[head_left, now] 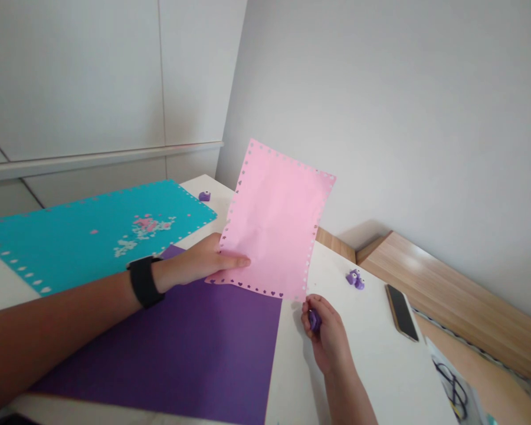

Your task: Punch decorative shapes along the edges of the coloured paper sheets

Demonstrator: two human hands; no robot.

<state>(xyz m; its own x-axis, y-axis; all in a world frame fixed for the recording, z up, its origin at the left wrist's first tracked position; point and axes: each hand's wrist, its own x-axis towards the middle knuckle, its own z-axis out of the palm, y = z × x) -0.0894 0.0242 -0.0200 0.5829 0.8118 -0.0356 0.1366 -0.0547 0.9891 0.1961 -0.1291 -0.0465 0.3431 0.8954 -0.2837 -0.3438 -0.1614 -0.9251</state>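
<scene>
My left hand [216, 260] grips a pink sheet of paper [278, 224] near its lower left, the thumb lying across the front. Small punched shapes, hearts, stars and dots among them, run along the sheet's edges. It is held up, tilted, above the table. At its lower right corner, my right hand [325, 330] is closed round a small purple craft punch [314, 320]. Whether the punch is on the paper's edge I cannot tell. Beneath lies a large purple sheet [194, 354].
A turquoise sheet [84, 218] with a punched border lies at the left, with pink and white paper bits [146, 227] on it. One purple punch [204, 196] stands behind; more punches [355, 278] and a phone [401, 311] lie right. Glasses [452, 386] are beyond the table.
</scene>
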